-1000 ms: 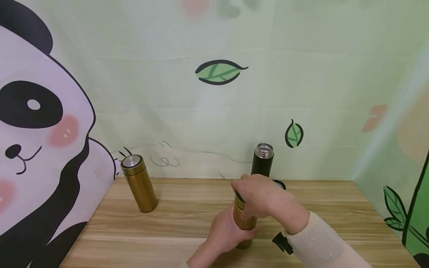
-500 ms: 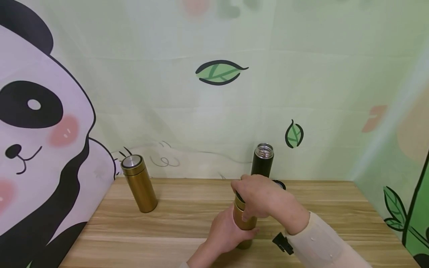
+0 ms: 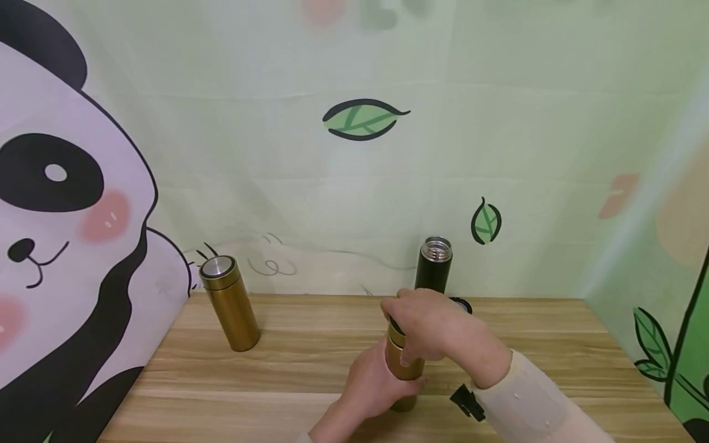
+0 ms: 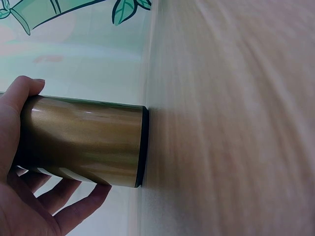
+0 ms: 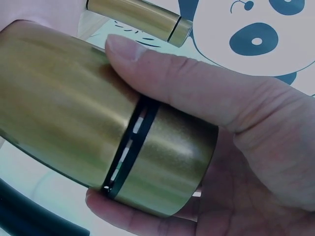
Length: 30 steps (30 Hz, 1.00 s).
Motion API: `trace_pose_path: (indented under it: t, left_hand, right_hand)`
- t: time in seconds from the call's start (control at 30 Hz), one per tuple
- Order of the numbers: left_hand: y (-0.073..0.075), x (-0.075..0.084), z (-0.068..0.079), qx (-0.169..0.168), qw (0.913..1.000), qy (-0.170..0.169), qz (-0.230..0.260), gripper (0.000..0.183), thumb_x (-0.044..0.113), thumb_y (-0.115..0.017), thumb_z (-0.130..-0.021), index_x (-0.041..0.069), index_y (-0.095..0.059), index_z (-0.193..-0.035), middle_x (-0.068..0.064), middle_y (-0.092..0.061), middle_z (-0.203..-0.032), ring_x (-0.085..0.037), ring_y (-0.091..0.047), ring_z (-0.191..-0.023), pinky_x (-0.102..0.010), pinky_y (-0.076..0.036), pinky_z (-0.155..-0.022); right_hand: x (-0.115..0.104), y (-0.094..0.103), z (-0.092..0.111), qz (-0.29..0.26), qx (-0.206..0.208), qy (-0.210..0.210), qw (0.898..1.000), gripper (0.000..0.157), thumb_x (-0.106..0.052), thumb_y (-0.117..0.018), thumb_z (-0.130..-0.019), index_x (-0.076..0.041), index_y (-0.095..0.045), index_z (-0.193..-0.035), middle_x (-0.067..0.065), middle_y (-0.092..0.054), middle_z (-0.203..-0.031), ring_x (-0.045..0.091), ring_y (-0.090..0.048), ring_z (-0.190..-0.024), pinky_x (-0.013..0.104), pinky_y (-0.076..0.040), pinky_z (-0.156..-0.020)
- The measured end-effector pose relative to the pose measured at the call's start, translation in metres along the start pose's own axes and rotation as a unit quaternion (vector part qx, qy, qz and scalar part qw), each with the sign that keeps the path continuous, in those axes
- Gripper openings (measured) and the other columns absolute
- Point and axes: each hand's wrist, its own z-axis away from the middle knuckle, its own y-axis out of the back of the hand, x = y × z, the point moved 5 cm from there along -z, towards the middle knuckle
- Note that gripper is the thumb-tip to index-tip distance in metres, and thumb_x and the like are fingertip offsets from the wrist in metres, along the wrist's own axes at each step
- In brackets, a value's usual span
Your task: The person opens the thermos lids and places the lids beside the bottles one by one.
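A gold thermos flask (image 3: 403,369) stands at the front middle of the table in the head view. My left hand (image 3: 368,380) grips its body from the left, and in the left wrist view the flask's dark base meets the wooden surface. From above, my right hand (image 3: 434,323) grips the gold lid (image 5: 179,152), with the thumb reaching past it onto the body. A dark seam with pale slots shows between lid and body in the right wrist view. The lid's top is mostly hidden by the right hand.
Another gold flask (image 3: 232,307) stands with its lid on at the left. Behind my right hand is a black flask (image 3: 434,271) without a lid, its steel mouth showing. A dark round rim (image 3: 462,305) peeks out beside it. The wooden table (image 3: 310,351) ends at a printed backdrop.
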Motion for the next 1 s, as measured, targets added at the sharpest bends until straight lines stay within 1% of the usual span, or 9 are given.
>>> trace_pose_path:
  t: [0.33,0.7,1.0]
  left_hand:
    - [0.0005,0.0005,0.0007,-0.001,1.0,-0.008,0.002,0.067,0.058,-0.081,-0.079,0.027,-0.052,-0.131,0.011,-0.071,-0.106,-0.003,-0.065,-0.088,-0.03,-0.051,-0.077]
    - [0.0008,0.0006,0.001,-0.001,0.9999,-0.01,-0.003,0.069,0.059,-0.081,-0.08,0.026,-0.051,-0.133,0.01,-0.071,-0.106,-0.003,-0.065,-0.087,-0.029,-0.051,-0.076]
    - [0.0012,0.0016,0.0012,-0.005,0.9999,-0.011,-0.004,0.069,0.056,-0.081,-0.081,0.025,-0.05,-0.134,0.01,-0.07,-0.109,-0.004,-0.065,-0.089,-0.03,-0.052,-0.077]
  right_hand:
    - [0.0005,-0.0004,-0.0002,0.007,0.003,0.003,1.0,0.057,-0.026,-0.098,-0.069,-0.017,-0.065,-0.114,0.001,-0.064,-0.099,0.019,-0.063,-0.089,0.039,-0.057,-0.084]
    - [0.0005,-0.0011,-0.0003,0.005,0.001,0.001,1.0,0.059,-0.026,-0.098,-0.069,-0.017,-0.065,-0.117,0.001,-0.064,-0.101,0.019,-0.063,-0.09,0.04,-0.057,-0.084]
    - [0.0019,-0.0008,-0.0005,0.006,0.001,-0.002,1.0,0.059,-0.026,-0.098,-0.068,-0.017,-0.065,-0.115,0.003,-0.064,-0.101,0.021,-0.063,-0.089,0.042,-0.057,-0.084]
